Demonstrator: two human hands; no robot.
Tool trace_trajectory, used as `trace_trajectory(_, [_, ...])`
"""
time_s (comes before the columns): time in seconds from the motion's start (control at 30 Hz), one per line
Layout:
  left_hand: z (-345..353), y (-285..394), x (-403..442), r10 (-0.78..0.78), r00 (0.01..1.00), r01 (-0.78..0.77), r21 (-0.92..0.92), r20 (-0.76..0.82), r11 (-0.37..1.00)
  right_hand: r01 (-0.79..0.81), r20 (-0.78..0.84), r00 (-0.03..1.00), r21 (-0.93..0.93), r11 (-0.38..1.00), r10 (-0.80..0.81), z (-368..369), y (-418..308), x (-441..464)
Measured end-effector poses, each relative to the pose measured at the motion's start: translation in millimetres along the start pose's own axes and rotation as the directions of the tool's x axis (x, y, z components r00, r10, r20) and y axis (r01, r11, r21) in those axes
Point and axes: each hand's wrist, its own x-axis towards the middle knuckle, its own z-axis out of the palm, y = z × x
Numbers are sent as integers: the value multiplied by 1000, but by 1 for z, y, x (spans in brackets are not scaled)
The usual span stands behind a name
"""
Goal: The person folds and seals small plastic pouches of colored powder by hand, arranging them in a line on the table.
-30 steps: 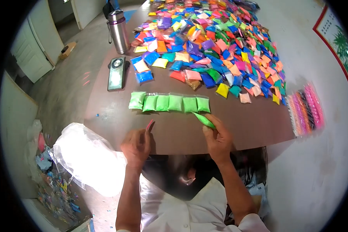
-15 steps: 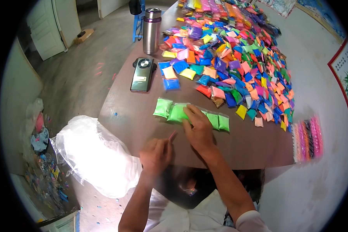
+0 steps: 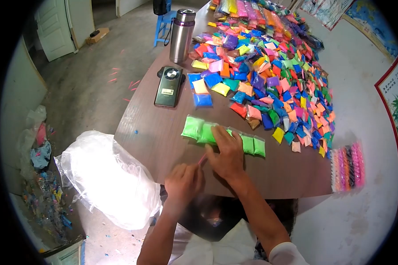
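Several bright green packets (image 3: 192,127) lie joined in a row across the near part of the brown table. My right hand (image 3: 227,155) is bent over the middle of this row, fingers pressed on the packets and partly hiding them. Just below, my left hand (image 3: 182,182) is closed around a thin pink stick (image 3: 202,158). The stick's tip points up toward my right thumb, close to the lower edge of the packets; whether it touches cannot be made out.
Beyond the row spreads a large heap of coloured packets (image 3: 269,84). A steel flask (image 3: 181,37) and a dark phone-like device (image 3: 168,86) stand and lie on the table (image 3: 146,128). A white plastic bag (image 3: 112,181) bulges at the left edge; colourful twisted strands (image 3: 348,167) hang at the right.
My left hand has moved slightly right, bringing the pink stick nearer my right thumb. My right hand stays over the green packets. The whole view has shifted a little.
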Motion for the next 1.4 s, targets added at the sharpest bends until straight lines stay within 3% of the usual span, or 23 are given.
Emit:
trace_trajectory(0.77, [1,8,3,0,1000,-1,-2,-30,1000,-17,-54,998,-36,999,15,-7,3,-3])
trace_trajectory(0.93, [2,8,3,7,1000,-6,5,-30,1000,-188,-33,981,31,982,189,-34,4,-31])
trace_trajectory(1.17, [8,2,-1,37,998,-37,11,-48,999,-234,-103,965,92,968,243,-74,35,-92])
trace_trajectory(1.23, [8,0,-2,49,998,-48,29,-38,998,-376,-65,922,96,922,383,-87,40,-109])
trace_trajectory(1.4, [10,2,-1,58,998,-55,90,-34,994,-365,-148,917,65,929,371,-95,68,-146])
